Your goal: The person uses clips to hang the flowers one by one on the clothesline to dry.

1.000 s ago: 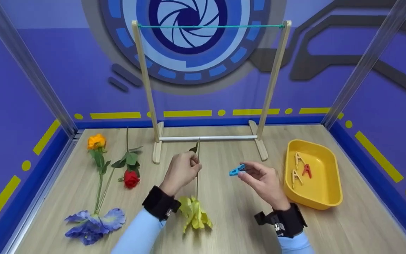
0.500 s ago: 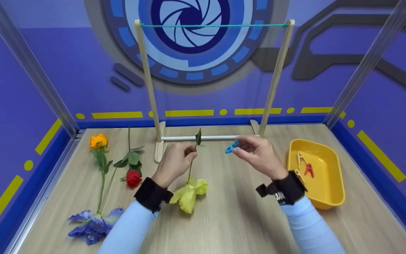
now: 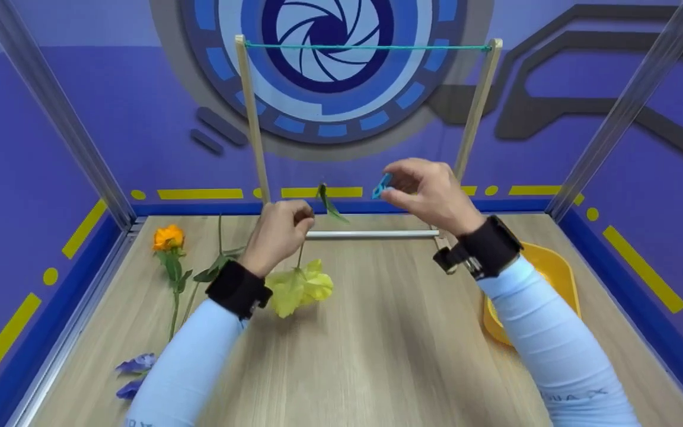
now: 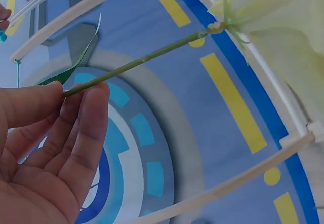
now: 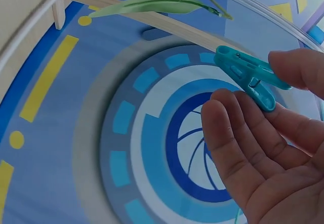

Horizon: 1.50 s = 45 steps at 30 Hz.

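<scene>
Yellow flower (image 3: 301,287), one; blue peg (image 5: 253,68), one

Lt-blue sleeves (image 3: 555,332) w/ dk lettering (image 3: 575,395); blk wrist straps (image 3: 492,244) w/ sm. silvery bits (image 3: 474,267).

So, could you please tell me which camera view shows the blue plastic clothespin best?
The right wrist view: the blue plastic clothespin appears large there, pinched by the right hand, with both legs visible. The head view shows it small and partly covered; the left wrist view catches only a cropped bit at the left edge.
</scene>
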Tool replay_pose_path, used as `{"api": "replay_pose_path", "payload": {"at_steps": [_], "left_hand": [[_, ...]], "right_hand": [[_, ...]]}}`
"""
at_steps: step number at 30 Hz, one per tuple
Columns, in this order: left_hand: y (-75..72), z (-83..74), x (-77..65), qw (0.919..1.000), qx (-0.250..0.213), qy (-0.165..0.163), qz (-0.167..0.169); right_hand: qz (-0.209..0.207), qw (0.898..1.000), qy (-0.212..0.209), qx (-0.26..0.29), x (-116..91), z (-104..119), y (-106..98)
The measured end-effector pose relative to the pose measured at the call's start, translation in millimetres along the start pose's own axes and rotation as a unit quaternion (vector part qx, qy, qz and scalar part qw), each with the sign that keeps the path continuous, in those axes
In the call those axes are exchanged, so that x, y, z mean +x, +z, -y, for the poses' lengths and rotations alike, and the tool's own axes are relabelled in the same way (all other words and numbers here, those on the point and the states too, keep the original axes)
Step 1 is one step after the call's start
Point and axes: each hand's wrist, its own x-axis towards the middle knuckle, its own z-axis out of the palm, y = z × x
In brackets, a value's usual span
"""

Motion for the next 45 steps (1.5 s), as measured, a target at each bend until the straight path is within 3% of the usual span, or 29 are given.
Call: {"api": "replay_pose_path", "payload": {"at_steps": [12,17,26,31,36,45], "left_hand": [[-33.3,-6.7,48.2,0.9993,0.022,-0.030,0.003],[-47.6,-4.3,62.9,0.9979,0.040,-0.050,-0.009],[-58.9,-11.9,94.0,0.9947,0.074,-0.047,-0.054],[-64.1,-15.8,104.6,0.9917,0.093,-0.046,-0.077],[-69.4,-16.4,112.4,0.9897,0.106,-0.049,-0.082],[-77.0,-16.6,123.8,0.9833,0.125,-0.090,-0.097]], "right_hand": [[0.013,0.999,0.041,-0.013,76,33,-23],[0.011,0.998,0.026,-0.048,106,49,-24],[0.003,0.992,0.040,-0.122,152,73,-30],[-0.011,0.989,0.033,-0.146,171,78,-28],[-0.052,0.989,0.011,-0.140,189,75,-20],[-0.082,0.988,-0.036,-0.129,216,73,0]]}}
